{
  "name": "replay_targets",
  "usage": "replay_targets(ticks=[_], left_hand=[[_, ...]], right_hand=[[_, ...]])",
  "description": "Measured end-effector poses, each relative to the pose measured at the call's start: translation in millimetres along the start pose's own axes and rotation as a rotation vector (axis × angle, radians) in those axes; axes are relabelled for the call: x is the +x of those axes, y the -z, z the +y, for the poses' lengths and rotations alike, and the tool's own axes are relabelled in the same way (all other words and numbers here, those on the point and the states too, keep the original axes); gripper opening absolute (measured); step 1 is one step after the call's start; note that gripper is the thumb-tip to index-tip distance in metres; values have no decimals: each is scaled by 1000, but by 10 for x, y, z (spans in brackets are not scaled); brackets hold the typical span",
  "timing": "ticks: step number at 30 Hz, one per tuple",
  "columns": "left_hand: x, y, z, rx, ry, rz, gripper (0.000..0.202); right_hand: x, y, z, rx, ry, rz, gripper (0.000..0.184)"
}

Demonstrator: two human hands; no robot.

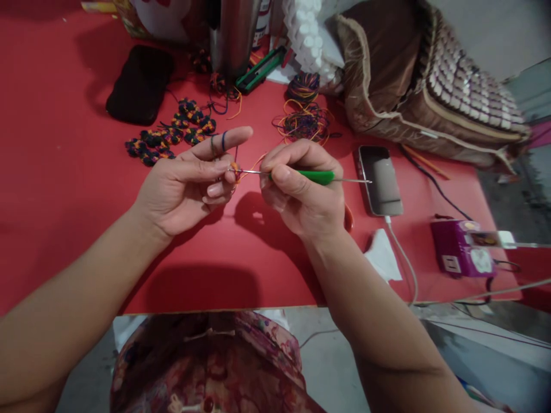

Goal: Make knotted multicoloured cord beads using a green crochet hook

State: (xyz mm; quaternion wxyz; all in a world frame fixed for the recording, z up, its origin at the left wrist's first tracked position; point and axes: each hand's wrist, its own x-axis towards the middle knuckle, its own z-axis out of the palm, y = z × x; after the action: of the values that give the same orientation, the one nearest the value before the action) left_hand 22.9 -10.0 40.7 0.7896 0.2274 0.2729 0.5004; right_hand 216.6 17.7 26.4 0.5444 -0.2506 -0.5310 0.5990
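My left hand (185, 186) pinches a small orange and purple crochet piece (235, 171) between thumb and fingers. Dark yarn loops around its raised index finger. In my right hand (305, 183) is a crochet hook (316, 176) with a green handle and metal tips at both ends. Its left tip meets the crochet piece at my left fingertips. Beyond my left hand lie several finished-looking crochet pieces (150, 146) in dark, orange and purple yarn. A loose tangle of multicoloured yarn (303, 123) rests behind my right hand.
A black phone (140, 86) lies at the far left, near a metal cylinder (236, 34) and a green cutter (260, 70). Right of my hands are a phone on a cable (379, 180), white paper (384, 255), a purple box (462, 248) and a brown bag (387, 86). The red table's (284, 292) front edge is close.
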Motion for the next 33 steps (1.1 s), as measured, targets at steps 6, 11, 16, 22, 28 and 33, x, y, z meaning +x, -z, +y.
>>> replay_targets(ticks=[6,11,16,22,28,33], left_hand=[[-24,-59,40,-21,64,8,37],[-22,-89,49,-40,59,35,40],[-26,-83,41,-7,60,62,47],[-40,-81,13,91,-108,-55,40],[-26,-23,-8,256,-226,-46,43],[-14,-2,-26,342,-242,-1,67]], right_hand=[[19,56,26,47,-55,-50,39],[35,74,41,28,-41,-46,42],[37,74,32,15,7,-52,37],[-15,57,-13,-16,42,41,30],[-49,196,-21,-212,7,86,45],[-51,243,36,-334,104,53,42]])
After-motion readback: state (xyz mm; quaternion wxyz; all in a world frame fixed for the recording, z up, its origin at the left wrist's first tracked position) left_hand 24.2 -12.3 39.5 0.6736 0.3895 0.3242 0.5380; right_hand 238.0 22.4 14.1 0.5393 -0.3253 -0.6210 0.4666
